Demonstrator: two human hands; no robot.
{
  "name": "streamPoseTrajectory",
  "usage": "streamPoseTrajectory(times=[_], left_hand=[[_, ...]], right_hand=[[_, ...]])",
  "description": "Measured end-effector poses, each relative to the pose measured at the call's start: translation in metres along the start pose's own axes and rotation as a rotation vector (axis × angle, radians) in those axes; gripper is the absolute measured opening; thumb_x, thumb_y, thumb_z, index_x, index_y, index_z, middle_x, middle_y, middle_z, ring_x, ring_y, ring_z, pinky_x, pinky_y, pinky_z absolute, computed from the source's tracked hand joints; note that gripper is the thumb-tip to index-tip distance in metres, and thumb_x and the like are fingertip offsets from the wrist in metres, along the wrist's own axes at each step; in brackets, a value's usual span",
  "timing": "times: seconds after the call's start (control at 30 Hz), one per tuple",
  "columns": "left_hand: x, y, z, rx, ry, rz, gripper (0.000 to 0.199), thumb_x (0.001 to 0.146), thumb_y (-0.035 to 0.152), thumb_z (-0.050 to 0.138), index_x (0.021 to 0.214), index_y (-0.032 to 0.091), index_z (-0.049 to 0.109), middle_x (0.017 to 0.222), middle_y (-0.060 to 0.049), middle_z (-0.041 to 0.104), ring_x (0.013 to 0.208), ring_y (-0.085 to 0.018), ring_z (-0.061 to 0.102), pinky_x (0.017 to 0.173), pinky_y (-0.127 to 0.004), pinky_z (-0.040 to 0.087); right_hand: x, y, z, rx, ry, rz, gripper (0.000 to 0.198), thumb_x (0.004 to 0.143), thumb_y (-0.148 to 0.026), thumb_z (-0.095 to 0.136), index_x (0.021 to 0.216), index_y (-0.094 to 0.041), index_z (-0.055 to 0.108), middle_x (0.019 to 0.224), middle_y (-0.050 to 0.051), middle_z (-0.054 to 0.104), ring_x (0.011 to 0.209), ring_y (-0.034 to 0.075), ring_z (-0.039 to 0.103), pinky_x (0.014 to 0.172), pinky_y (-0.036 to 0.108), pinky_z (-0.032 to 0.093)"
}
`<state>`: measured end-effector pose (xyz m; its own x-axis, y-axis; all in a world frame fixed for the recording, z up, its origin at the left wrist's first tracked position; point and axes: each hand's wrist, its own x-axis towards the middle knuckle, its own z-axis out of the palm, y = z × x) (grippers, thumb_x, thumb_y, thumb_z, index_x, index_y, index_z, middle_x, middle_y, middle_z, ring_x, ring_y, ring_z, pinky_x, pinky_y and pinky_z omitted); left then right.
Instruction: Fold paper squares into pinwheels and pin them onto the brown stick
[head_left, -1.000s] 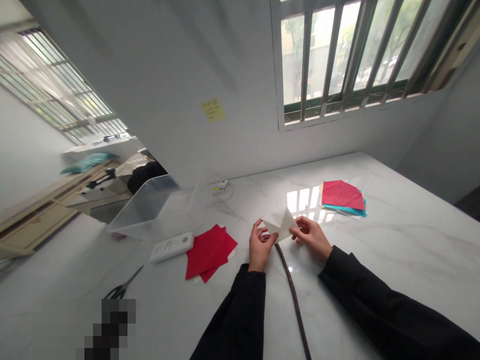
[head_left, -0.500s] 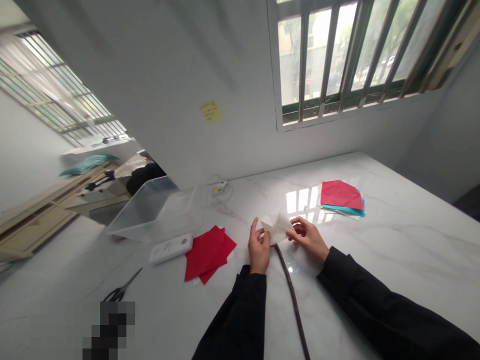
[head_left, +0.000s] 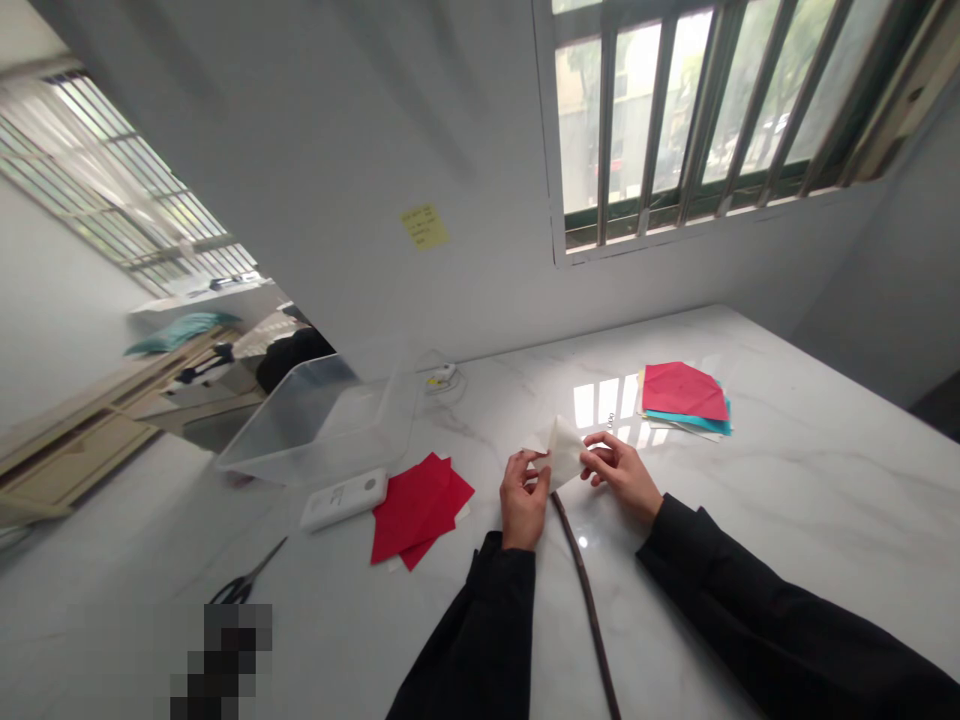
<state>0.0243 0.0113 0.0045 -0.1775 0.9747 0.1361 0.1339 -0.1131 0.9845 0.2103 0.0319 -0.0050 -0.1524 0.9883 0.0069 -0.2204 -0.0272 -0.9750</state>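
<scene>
Left grip (head_left: 523, 505) pinching, right grip (head_left: 624, 484) pinching near it, forearms (head_left: 480, 625) angled inward

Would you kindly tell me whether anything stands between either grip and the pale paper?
Nothing visible does: the left grip and the right grip both touch the pale paper directly, one at each side. The stick runs from near its lower edge toward the person, between the forearms, blocking neither.
</scene>
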Motion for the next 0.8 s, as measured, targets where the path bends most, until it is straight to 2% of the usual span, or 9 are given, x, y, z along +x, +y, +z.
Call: streamPoseTrajectory(times=[0.07,0.13,0.3,0.43,0.53,0.6,0.7,0.73,0.8], left_hand=[[-0.0004,0.0026,0.0002,-0.032,-0.011,-0.011,0.041,0.084,0.040,0.073,0.121,0.023,0.068,0.126,-0.009,0.061,0.081,-0.014,0.064,0.065,-0.022,0.053],[-0.0007,0.0064,-0.0003,-0.066,-0.049,-0.013,0.049,0.086,0.043,0.072,0.130,0.025,0.064,0.129,-0.009,0.062,0.083,-0.015,0.066,0.070,-0.024,0.055],[-0.0010,0.0105,-0.0030,-0.004,-0.113,-0.023,0.038,0.085,0.049,0.072,0.107,0.019,0.071,0.106,-0.009,0.069,0.070,-0.013,0.063,0.063,-0.023,0.052],[-0.0015,0.0074,-0.0036,-0.083,-0.151,-0.134,0.043,0.080,0.048,0.077,0.104,0.020,0.056,0.086,-0.004,0.071,0.069,-0.017,0.069,0.061,-0.023,0.052],[-0.0015,0.0056,-0.0035,-0.110,-0.119,-0.122,0.051,0.073,0.039,0.082,0.106,0.023,0.048,0.096,-0.003,0.071,0.078,-0.019,0.072,0.063,-0.023,0.053],[-0.0013,0.0046,-0.0043,-0.080,-0.094,-0.102,0.051,0.072,0.031,0.080,0.111,0.024,0.048,0.099,-0.002,0.069,0.077,-0.017,0.072,0.062,-0.022,0.052],[-0.0007,0.0036,-0.0066,0.037,-0.049,-0.088,0.055,0.072,0.020,0.072,0.123,0.023,0.054,0.083,0.002,0.067,0.061,-0.014,0.063,0.056,-0.022,0.048],[-0.0004,0.0040,-0.0074,0.071,-0.032,-0.068,0.059,0.070,0.016,0.070,0.127,0.023,0.057,0.084,0.001,0.069,0.061,-0.014,0.063,0.059,-0.023,0.049],[-0.0001,0.0066,-0.0082,0.091,-0.010,-0.003,0.067,0.066,0.010,0.067,0.131,0.023,0.061,0.105,-0.004,0.073,0.081,-0.019,0.069,0.075,-0.028,0.055]], right_hand=[[-0.0006,0.0015,0.0004,-0.022,-0.037,-0.016,0.049,0.080,-0.061,0.076,0.103,-0.021,0.058,0.072,0.000,0.067,0.067,0.018,0.066,0.058,0.028,0.049],[-0.0009,0.0032,0.0004,-0.056,-0.065,-0.029,0.046,0.083,-0.060,0.074,0.101,-0.021,0.059,0.074,0.001,0.067,0.069,0.018,0.065,0.058,0.027,0.048],[-0.0001,0.0051,-0.0013,-0.094,-0.067,-0.055,0.043,0.085,-0.062,0.070,0.099,-0.021,0.063,0.092,0.005,0.070,0.081,0.020,0.065,0.059,0.027,0.047],[0.0003,0.0029,-0.0012,-0.066,-0.053,-0.060,0.045,0.087,-0.059,0.069,0.110,-0.021,0.061,0.082,0.002,0.066,0.075,0.018,0.062,0.059,0.028,0.048],[-0.0005,0.0006,0.0002,-0.051,-0.028,-0.062,0.046,0.088,-0.053,0.069,0.119,-0.022,0.057,0.080,0.001,0.064,0.071,0.017,0.062,0.059,0.027,0.049],[-0.0015,-0.0001,0.0016,-0.047,0.005,-0.060,0.046,0.087,-0.048,0.069,0.124,-0.023,0.055,0.088,0.002,0.065,0.070,0.016,0.062,0.058,0.027,0.051],[-0.0038,-0.0007,0.0040,-0.133,0.063,-0.110,0.044,0.089,-0.039,0.066,0.130,-0.027,0.059,0.115,0.007,0.065,0.085,0.018,0.065,0.064,0.028,0.056],[-0.0049,-0.0013,0.0049,-0.187,0.068,-0.147,0.041,0.090,-0.037,0.064,0.129,-0.028,0.062,0.124,0.008,0.062,0.092,0.019,0.065,0.068,0.029,0.057],[-0.0074,-0.0032,0.0066,-0.289,0.053,-0.226,0.035,0.093,-0.036,0.059,0.127,-0.029,0.068,0.135,0.009,0.057,0.104,0.020,0.064,0.076,0.030,0.059]])
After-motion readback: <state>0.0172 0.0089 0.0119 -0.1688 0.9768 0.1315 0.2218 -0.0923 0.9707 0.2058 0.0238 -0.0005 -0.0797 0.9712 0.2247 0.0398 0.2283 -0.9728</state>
